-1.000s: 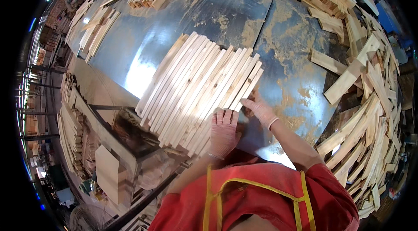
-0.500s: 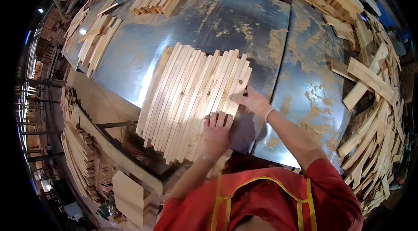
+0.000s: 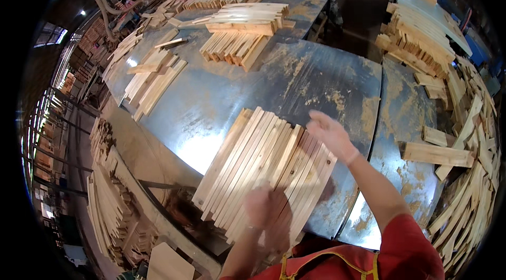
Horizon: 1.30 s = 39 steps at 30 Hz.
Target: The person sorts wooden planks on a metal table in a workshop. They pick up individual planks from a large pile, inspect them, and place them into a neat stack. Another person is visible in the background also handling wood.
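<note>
left hand (image 3: 265, 207) on slats (image 3: 258, 169) angled up-right

A row of pale wooden slats (image 3: 263, 172) lies side by side at the near edge of the sawdust-streaked metal table (image 3: 221, 95). The left hand (image 3: 263, 207), blurred, rests flat on their near ends; the right hand (image 3: 329, 133) hovers open over their far right corner.

left hand (image 3: 265, 207) flat, fingers spread, palm down | right hand (image 3: 331, 134) open, raised; forearm extended
</note>
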### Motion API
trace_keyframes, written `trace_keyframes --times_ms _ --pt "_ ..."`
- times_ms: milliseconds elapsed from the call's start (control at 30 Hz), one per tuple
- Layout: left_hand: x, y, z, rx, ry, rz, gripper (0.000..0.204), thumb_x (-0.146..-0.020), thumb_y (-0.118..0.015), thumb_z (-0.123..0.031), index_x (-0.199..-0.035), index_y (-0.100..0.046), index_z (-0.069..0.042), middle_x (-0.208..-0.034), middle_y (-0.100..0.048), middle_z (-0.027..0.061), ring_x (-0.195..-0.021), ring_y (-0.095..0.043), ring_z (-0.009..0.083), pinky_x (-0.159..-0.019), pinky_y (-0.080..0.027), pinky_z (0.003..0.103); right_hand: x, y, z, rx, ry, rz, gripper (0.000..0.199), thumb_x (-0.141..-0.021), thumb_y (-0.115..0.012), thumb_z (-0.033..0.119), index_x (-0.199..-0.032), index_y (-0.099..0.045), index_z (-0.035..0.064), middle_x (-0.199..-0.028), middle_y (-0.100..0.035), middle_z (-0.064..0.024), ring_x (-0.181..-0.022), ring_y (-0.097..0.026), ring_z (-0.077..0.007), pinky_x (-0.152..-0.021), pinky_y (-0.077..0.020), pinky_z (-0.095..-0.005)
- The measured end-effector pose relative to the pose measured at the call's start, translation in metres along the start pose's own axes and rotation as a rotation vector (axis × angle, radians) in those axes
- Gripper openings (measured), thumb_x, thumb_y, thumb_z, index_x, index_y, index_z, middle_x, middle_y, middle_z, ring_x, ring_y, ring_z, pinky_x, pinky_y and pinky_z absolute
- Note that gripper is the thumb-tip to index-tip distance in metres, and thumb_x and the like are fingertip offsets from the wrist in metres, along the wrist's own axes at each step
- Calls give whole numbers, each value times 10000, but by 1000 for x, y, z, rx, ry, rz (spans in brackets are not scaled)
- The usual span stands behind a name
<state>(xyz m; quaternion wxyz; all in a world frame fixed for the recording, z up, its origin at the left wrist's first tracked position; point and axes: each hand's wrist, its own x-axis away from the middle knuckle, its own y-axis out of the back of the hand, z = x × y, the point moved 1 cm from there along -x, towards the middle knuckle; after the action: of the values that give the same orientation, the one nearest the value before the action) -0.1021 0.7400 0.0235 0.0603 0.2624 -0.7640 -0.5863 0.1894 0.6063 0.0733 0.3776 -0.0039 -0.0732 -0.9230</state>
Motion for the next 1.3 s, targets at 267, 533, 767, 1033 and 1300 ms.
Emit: trace_keyframes --times_ms 267,533,767,1033,1300 --pt "-82 87 -52 924 344 308 113 -963 -680 -139 -928 -674 -32 -764 -574 -22 -733 -536 92 -601 -450 316 263 105 -93 12 -468 -242 598 -1021 -718 323 -1473 -581 -44 -1183 -747 -103 -1123 -688 -211 -1025 -529 -349" --pt "-32 -20 -95 -36 -188 192 634 -893 -786 -334 -1393 -636 26 -1337 -657 282 -1289 -616 439 -1142 -487 470 390 319 -175 -502 -264 -1171 635 -968 -756 353 -1453 -584 -19 -1042 -685 -63 -912 -634 -164 -811 -524 -342" --pt "63 -79 -331 -3 -593 535 779 -804 -807 -352 -1463 -565 -16 -1410 -585 230 -1299 -560 415 -1112 -445 523 353 504 -172 -745 -170 -1484 365 -927 -785 224 -1182 -589 53 -875 -581 -41 -734 -547 -151 -612 -460 -332" --pt "90 -116 -419 -95 -606 374 1002 -734 -853 -453 -1541 -482 9 -1532 -482 257 -1438 -433 443 -1206 -338 581 425 421 -163 -273 -408 -634 596 -911 -778 230 -1432 -574 27 -1197 -717 -157 -1105 -689 -292 -921 -559 -414" --pt "-6 -160 -432 -451 -676 204 1005 -721 -847 -507 -1550 -469 -82 -1504 -481 142 -1457 -403 364 -1196 -326 553 595 521 -164 1120 -756 -1184 1086 -763 -894 392 -1626 -358 12 -1547 -527 -276 -1416 -523 -456 -1161 -463 -455"
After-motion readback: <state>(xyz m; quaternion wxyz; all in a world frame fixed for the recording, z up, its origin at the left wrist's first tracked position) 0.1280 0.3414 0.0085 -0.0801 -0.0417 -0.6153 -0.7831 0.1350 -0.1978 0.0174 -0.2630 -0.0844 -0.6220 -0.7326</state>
